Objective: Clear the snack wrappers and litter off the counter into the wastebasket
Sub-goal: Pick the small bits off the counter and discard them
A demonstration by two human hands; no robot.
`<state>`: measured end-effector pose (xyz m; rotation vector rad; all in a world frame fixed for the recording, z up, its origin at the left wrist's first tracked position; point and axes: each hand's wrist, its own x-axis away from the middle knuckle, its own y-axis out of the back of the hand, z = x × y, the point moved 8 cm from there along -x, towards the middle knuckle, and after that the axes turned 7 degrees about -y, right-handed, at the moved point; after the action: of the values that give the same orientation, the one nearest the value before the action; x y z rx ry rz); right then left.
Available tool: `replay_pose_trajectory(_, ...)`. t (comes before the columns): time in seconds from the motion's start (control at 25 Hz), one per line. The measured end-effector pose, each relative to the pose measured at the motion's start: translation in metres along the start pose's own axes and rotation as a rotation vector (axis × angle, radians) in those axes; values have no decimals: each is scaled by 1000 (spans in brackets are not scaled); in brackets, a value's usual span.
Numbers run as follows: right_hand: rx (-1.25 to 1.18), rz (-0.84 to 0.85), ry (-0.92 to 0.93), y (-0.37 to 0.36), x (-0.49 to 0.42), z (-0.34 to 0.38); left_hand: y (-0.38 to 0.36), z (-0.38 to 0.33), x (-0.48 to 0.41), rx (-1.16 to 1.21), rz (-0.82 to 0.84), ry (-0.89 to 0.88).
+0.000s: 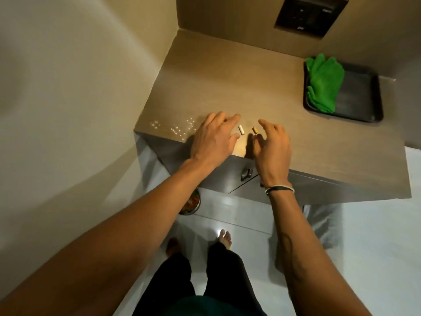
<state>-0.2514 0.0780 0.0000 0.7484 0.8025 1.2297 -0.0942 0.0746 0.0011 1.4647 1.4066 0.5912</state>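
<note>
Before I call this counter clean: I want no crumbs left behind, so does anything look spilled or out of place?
Yes. Small pale crumbs lie scattered near the counter front left corner, beside the left hand. Two small butts, one white, one yellowish, lie between it and the right hand.

plain cream walls (68, 87) meet in a corner behind a tan wood-grain cabinet top (227, 83). a dark switch panel (311, 15) sits on the back wall. the grey cabinet doors (225, 176) below carry small dark handles (246, 174). glossy pale floor tiles (376, 224) reflect a bright spot of overhead light.
</note>
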Motion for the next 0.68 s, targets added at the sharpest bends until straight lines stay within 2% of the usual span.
replay_pose_trajectory(0.08, 62, 108, 10, -11, -10, -7, -21, -9, -12, 15, 139, 43)
replay_pose_trajectory(0.16, 118, 128, 57, -18, -17, -5, -37, -12, -17, -33, 180, 47)
replay_pose_trajectory(0.44, 199, 120, 66, -37, -32, 1, -44, -11, -26, -118, 156, 3)
replay_pose_trajectory(0.68, 77, 13, 85, -32, 0, 12, -35, -4, -8, -55, 100, 44)
